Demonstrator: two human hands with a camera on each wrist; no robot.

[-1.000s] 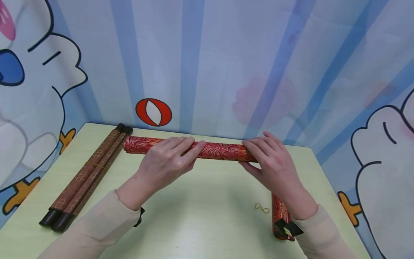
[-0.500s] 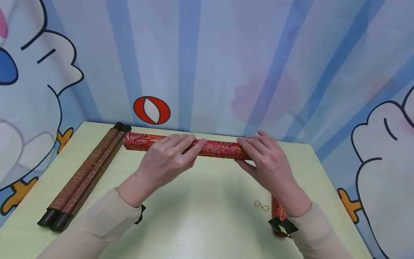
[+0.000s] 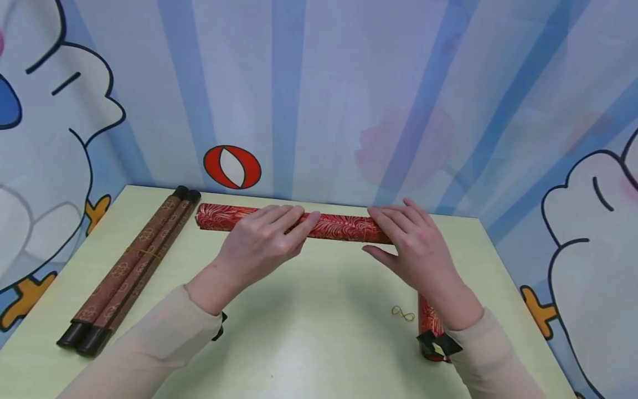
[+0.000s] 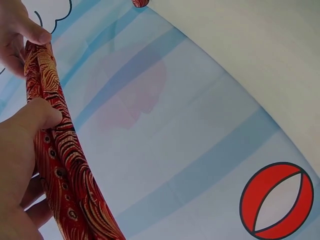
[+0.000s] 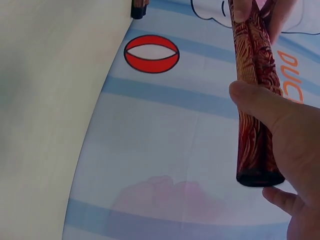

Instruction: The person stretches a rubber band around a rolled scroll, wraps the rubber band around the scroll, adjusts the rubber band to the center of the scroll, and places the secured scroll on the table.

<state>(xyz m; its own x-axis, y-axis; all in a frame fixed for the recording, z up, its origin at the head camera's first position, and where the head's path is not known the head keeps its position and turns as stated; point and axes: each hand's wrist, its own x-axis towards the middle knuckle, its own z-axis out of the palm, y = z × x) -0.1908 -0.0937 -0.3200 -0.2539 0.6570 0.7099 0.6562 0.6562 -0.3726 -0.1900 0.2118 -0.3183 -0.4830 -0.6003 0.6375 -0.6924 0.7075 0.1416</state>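
Note:
A red scroll with a gold swirling pattern is held level above the far part of the table, rolled up from both sides. My left hand grips it left of its middle, fingers over the top. At its right end my right hand holds it with the fingers along the top. In the head view the right thumb stands a little off its lower edge; in the right wrist view that thumb lies across the scroll, near its dark end. A thin band round the right part shows only faintly.
A brown scroll with black ends and a thin band lies at the table's left. Another red scroll lies at the right, partly under my right forearm. Beside it is a twisted yellow elastic band. A printed cloth backdrop stands behind the table.
The right thumb has come slightly away from the scroll's lower edge. The scroll has shifted slightly right relative to the brown one; the left hand keeps its grip.

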